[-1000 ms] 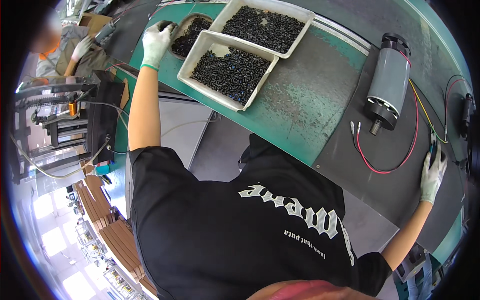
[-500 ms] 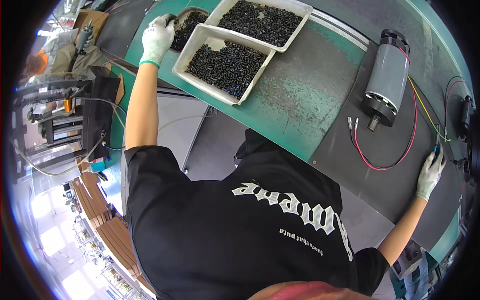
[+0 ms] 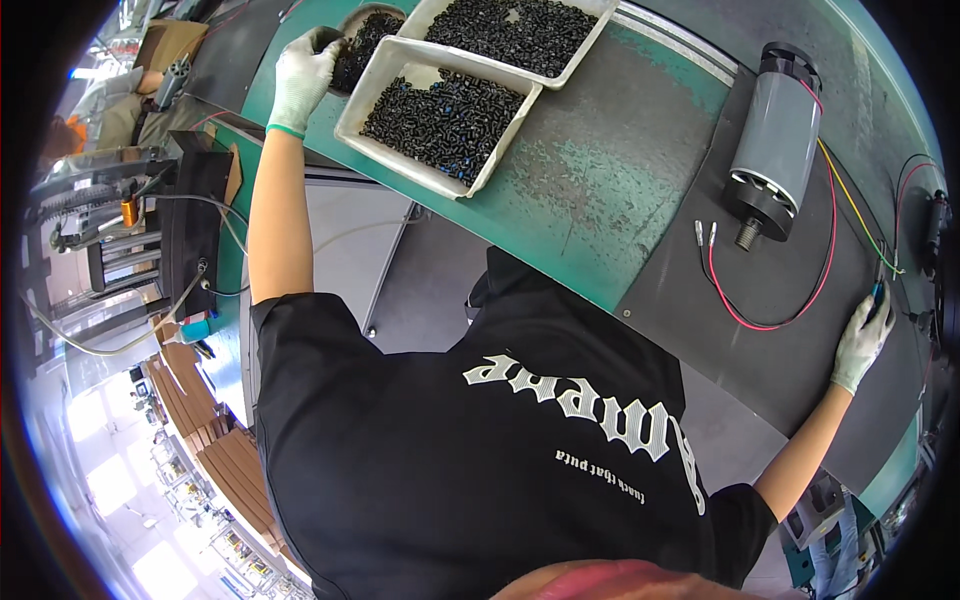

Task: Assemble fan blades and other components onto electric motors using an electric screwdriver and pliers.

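My left hand (image 3: pixel 303 80), in a white glove with a green cuff, reaches to the near left rim of a round dish (image 3: pixel 350 24) of small black parts. Its fingers are curled together, with dark material at the tips; what they hold is too small to name. Far to the right, my gloved right hand (image 3: pixel 864 338) is closed around a slim blue-handled tool (image 3: pixel 878 290), its tip beside a yellow-green wire (image 3: pixel 850 205). Left of that hand lies a grey cylindrical motor (image 3: pixel 774 140) with black end caps and red and black leads (image 3: pixel 740 318).
Two white trays hold small black cylindrical pieces: a near tray (image 3: pixel 352 128) and a far tray (image 3: pixel 600 22). A black mat (image 3: pixel 690 330) covers the right of the worn green bench (image 3: pixel 560 215). Machinery (image 3: pixel 130 230) stands at left, with part of another person (image 3: pixel 122 105) beyond.
The view has shifted slightly, so the bench appears a little higher. My left hand stays at the dish, and my right hand keeps the tool near the wire.
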A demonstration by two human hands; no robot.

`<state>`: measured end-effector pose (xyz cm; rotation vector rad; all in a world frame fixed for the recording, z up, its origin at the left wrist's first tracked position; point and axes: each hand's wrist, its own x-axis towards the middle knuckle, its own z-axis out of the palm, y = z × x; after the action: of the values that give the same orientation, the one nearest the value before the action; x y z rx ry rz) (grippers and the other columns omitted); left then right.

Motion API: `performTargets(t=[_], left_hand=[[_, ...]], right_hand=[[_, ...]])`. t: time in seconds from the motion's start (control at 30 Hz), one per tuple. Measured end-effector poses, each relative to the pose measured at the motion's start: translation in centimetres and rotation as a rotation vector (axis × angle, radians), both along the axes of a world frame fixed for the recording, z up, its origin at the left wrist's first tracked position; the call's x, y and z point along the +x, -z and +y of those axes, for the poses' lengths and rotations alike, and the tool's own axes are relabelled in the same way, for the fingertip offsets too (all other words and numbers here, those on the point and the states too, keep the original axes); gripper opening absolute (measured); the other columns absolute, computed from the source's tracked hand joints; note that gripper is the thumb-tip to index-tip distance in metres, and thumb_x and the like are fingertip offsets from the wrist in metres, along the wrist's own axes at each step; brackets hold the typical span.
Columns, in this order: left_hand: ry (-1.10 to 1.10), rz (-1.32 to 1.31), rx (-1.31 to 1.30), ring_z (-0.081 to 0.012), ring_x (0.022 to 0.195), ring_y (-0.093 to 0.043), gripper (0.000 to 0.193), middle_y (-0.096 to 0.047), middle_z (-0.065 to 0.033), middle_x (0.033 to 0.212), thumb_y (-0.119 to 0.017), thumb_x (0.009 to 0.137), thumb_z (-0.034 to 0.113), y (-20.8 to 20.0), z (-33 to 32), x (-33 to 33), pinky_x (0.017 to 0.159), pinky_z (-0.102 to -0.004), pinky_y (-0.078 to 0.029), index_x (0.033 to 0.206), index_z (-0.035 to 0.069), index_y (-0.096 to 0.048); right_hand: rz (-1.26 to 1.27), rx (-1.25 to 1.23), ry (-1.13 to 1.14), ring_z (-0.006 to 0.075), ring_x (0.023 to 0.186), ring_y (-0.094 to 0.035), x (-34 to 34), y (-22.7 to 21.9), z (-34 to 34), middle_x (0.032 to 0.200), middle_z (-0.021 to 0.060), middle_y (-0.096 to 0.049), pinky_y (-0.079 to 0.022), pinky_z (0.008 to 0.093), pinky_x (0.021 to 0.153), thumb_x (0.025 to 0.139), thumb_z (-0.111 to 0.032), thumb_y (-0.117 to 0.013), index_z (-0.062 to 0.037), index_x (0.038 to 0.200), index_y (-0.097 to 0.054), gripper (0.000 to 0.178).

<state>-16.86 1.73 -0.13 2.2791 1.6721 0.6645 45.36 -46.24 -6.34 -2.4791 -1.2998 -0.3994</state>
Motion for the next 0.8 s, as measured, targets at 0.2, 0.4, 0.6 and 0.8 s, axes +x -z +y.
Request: performTargets(t=[0.2, 0.4, 0.6, 0.8], left_hand=[[0.112, 0.314, 0.248, -0.0361, 0.090, -0.064, 0.021, -0.068, -0.0181, 0.094, -0.057, 0.087, 0.016, 0.5, 0.3, -0.6, 0.080, -0.0394, -0.050, 0.100, 0.003, -0.066], [0.081, 0.390, 0.355, -0.0340, 0.089, -0.066, 0.021, -0.068, -0.0182, 0.094, -0.056, 0.088, 0.016, 0.1, -0.2, 0.6, 0.078, -0.0388, -0.050, 0.102, 0.003, -0.066], [0.080, -0.514, -0.222, -0.0089, 0.070, -0.059, 0.024, -0.066, -0.0059, 0.082, -0.059, 0.090, 0.018, -3.1, -8.1, 7.2, 0.062, -0.0218, -0.045, 0.102, -0.003, -0.064], [0.529, -0.824, -0.949, -0.0038, 0.057, -0.049, 0.032, -0.056, -0.0015, 0.077, -0.062, 0.090, 0.027, -6.6, -23.8, 23.2, 0.051, -0.0148, -0.039, 0.105, 0.000, -0.058]], right_hand=[[0.024, 0.026, -0.012, 0.0397, 0.117, -0.048, 0.3, 0.3, -0.6, 0.125, 0.0246, -0.052, -0.039, 0.0438, 0.099, 0.099, -0.032, -0.045, -0.0011, 0.132, -0.048, 0.045], [-0.012, 0.045, 0.034, 0.0390, 0.116, -0.049, 0.7, 0.3, -0.1, 0.125, 0.0240, -0.054, -0.040, 0.0435, 0.098, 0.098, -0.033, -0.047, -0.0002, 0.130, -0.050, 0.046], [0.206, 0.309, 0.241, 0.0235, 0.098, -0.058, 0.1, -0.6, -1.7, 0.108, 0.0150, -0.063, -0.044, 0.0331, 0.090, 0.094, -0.032, -0.059, 0.0027, 0.128, -0.052, 0.049], [0.541, 0.560, -0.379, 0.0202, 0.097, -0.058, -14.0, -9.7, 5.5, 0.112, 0.0105, -0.060, -0.045, 0.0333, 0.090, 0.084, -0.010, -0.063, 0.0014, 0.127, -0.055, 0.045]])
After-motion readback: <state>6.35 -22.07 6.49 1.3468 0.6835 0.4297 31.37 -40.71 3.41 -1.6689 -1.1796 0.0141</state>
